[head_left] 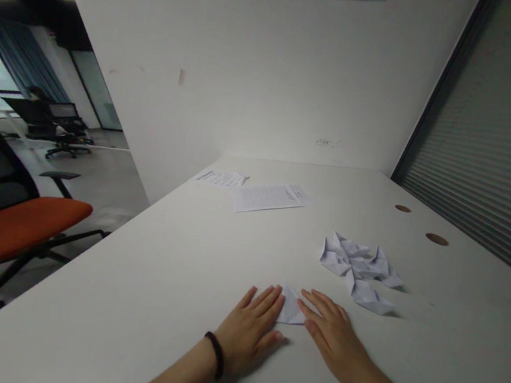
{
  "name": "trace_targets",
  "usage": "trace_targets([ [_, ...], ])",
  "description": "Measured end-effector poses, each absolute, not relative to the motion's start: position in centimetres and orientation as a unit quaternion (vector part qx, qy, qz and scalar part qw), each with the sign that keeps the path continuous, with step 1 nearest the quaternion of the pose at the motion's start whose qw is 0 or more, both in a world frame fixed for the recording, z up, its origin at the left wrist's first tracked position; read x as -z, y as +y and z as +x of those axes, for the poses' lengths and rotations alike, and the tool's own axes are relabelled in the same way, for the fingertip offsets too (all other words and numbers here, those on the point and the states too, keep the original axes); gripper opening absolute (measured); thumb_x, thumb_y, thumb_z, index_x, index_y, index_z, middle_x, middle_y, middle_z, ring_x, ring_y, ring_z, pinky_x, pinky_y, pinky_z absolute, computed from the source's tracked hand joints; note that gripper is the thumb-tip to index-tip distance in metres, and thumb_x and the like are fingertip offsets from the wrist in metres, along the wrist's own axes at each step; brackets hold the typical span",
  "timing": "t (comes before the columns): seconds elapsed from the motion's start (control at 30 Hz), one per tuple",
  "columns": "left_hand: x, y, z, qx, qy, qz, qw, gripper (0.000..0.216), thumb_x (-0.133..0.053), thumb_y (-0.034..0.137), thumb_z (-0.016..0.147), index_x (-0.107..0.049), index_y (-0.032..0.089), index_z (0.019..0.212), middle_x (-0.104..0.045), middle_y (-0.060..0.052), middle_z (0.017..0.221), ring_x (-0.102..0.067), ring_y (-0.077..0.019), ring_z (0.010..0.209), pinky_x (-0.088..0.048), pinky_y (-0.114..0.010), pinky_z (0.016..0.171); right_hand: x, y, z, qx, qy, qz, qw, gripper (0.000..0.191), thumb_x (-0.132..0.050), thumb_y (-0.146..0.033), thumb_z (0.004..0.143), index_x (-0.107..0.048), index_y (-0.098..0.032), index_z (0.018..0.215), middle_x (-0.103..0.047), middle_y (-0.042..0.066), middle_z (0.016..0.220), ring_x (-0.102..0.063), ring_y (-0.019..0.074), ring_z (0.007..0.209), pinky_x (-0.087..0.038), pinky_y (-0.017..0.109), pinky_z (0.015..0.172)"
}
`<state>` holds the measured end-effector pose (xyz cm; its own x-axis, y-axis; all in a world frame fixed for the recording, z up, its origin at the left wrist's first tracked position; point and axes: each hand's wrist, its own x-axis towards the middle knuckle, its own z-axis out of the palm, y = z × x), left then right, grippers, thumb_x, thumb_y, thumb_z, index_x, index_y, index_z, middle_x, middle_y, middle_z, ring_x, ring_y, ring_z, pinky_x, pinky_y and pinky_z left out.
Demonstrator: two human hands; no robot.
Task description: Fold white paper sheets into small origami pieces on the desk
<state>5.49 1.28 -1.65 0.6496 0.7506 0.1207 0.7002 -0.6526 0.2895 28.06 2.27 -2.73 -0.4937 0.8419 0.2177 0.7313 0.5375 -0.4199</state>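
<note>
A small folded piece of white paper [291,308] lies on the white table [162,280], pressed between both hands. My left hand [247,333], with a black band at the wrist, lies flat with fingers stretched out on the paper's left side. My right hand [333,336] lies flat too, fingertips on the paper's right edge. Just beyond the right hand rests a pile of folded white paper shapes [358,271].
Two printed sheets [268,197] [221,177] lie farther back on the table. Two round cable holes [436,239] sit near the right side by a slatted blind. An orange office chair [9,229] stands left of the table; a white wall is ahead.
</note>
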Motion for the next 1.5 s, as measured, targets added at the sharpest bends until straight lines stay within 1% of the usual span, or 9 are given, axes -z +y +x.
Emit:
trace_targets([
  [0.23,1.7,2.5,5.9,-0.216,0.435,0.866,0.117,0.036,-0.046,0.013,0.085,-0.050,0.021,0.120,-0.054,-0.007,0.121,-0.048,-0.0200,0.110,-0.039,-0.040,0.094,3.8,3.5,27.9,-0.128,-0.837,-0.472,0.246,0.036,-0.055,-0.021,0.077,-0.057,-0.024,0.113,-0.057,0.007,0.120,-0.047,0.0231,0.112,-0.038,0.046,0.095],
  [0.4,1.4,2.7,6.2,-0.268,0.448,0.846,0.105,0.054,-0.053,0.002,0.074,-0.044,0.017,0.125,-0.062,-0.007,0.097,-0.053,-0.0206,0.089,-0.046,-0.037,0.080,3.0,3.6,27.8,-0.158,-0.826,-0.436,0.319,0.023,-0.054,-0.010,0.072,-0.063,-0.021,0.090,-0.063,0.007,0.104,-0.054,0.0217,0.101,-0.044,0.041,0.089],
  [0.5,1.4,2.4,6.3,-0.262,0.430,0.858,0.106,0.038,-0.053,0.003,0.074,-0.059,0.020,0.108,-0.063,-0.005,0.087,-0.053,-0.0202,0.084,-0.046,-0.036,0.077,2.5,3.3,27.5,-0.169,-0.837,-0.415,0.315,0.024,-0.049,-0.003,0.069,-0.063,-0.021,0.075,-0.063,0.006,0.103,-0.053,0.0212,0.104,-0.044,0.040,0.090],
  [0.6,1.1,2.0,6.2,-0.249,0.421,0.863,0.128,0.030,-0.056,0.006,0.071,-0.066,0.022,0.094,-0.061,-0.006,0.095,-0.053,-0.0204,0.090,-0.046,-0.033,0.080,2.3,2.8,27.3,-0.168,-0.839,-0.422,0.300,0.030,-0.046,-0.001,0.067,-0.064,-0.021,0.080,-0.054,0.006,0.122,-0.044,0.0216,0.117,-0.037,0.044,0.098],
  [0.7,0.4,1.5,5.7,-0.219,0.415,0.871,0.144,0.038,-0.060,0.017,0.071,-0.060,0.019,0.109,-0.054,-0.009,0.113,-0.050,-0.0233,0.103,-0.044,-0.035,0.088,2.0,2.2,27.6,-0.177,-0.846,-0.420,0.278,0.038,-0.047,-0.002,0.067,-0.065,-0.020,0.095,-0.036,0.005,0.139,-0.028,0.0222,0.129,-0.028,0.046,0.105],
  [0.9,-0.2,1.3,5.7,-0.192,0.404,0.876,0.182,0.031,-0.036,0.030,0.091,-0.061,0.016,0.103,-0.054,-0.010,0.120,-0.047,-0.0211,0.113,-0.038,-0.035,0.097,1.2,2.0,28.2,-0.242,-0.874,-0.377,0.186,0.038,-0.047,-0.020,0.083,-0.053,-0.028,0.119,-0.039,0.004,0.137,-0.033,0.0225,0.127,-0.026,0.050,0.104],
  [1.07,1.4,1.4,7.1,-0.240,0.472,0.832,0.162,0.025,-0.057,0.016,0.071,-0.058,0.016,0.096,-0.054,-0.010,0.113,-0.049,-0.0234,0.105,-0.043,-0.039,0.091,2.1,2.1,27.7,-0.215,-0.855,-0.411,0.231,0.038,-0.053,-0.016,0.077,-0.060,-0.026,0.112,-0.037,0.005,0.139,-0.033,0.0246,0.127,-0.031,0.046,0.102],
  [1.33,1.4,1.4,6.5,-0.263,0.407,0.850,0.206,0.060,-0.041,-0.003,0.057,-0.048,0.016,0.114,-0.048,-0.010,0.117,-0.044,-0.0218,0.109,-0.037,-0.040,0.097,2.7,2.3,27.4,-0.275,-0.803,-0.435,0.301,0.062,-0.046,-0.003,0.063,-0.050,-0.023,0.123,-0.037,0.007,0.137,-0.040,0.0214,0.121,-0.036,0.041,0.100],
  [1.5,1.6,1.4,6.5,-0.262,0.379,0.857,0.231,0.067,-0.041,-0.004,0.053,-0.046,0.016,0.117,-0.046,-0.011,0.119,-0.043,-0.0234,0.112,-0.036,-0.040,0.098,4.3,3.4,27.0,-0.384,-0.697,-0.442,0.414,0.066,-0.039,0.001,0.056,-0.053,-0.021,0.117,-0.049,0.009,0.122,-0.059,0.0166,0.093,-0.052,0.033,0.078],
])
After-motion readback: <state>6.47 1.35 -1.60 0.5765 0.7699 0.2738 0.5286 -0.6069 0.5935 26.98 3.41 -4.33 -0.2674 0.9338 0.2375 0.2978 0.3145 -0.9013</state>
